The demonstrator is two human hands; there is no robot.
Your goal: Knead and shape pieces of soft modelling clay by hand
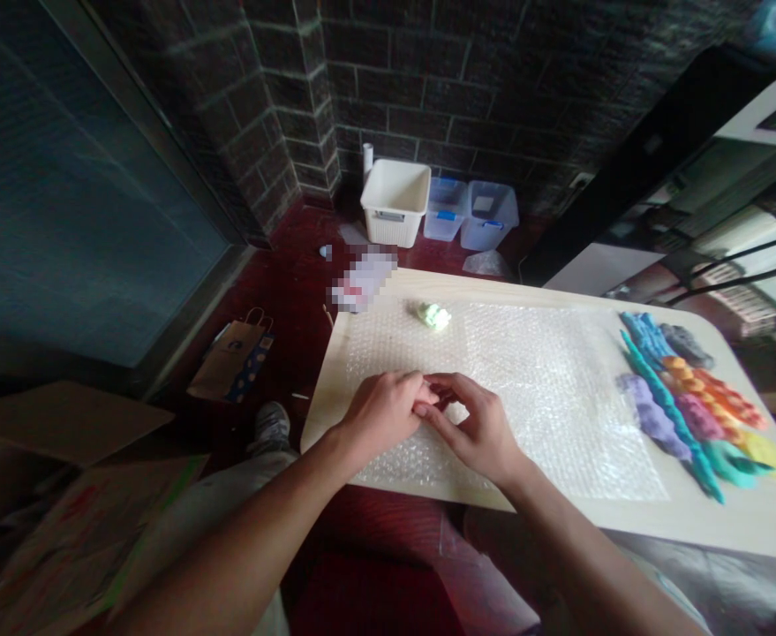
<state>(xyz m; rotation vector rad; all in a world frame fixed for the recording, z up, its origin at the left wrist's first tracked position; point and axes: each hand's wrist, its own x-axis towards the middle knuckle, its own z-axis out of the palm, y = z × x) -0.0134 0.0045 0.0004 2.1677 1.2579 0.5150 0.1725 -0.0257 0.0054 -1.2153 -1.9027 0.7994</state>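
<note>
The person's left hand [384, 408] and right hand [480, 428] are held with fingertips meeting above a clear sheet of bubble wrap [546, 380], which is spread over a pale, wood-toned tabletop [692, 521]. Whether anything is clamped in either grip cannot be told (the fingers hide it). A small, crumpled, pale green lump [435, 316] is seen on the wrap, beyond the hands. At the right, a long turquoise strip [675, 415] is flanked by a lumpy purple piece [652, 420].
</note>
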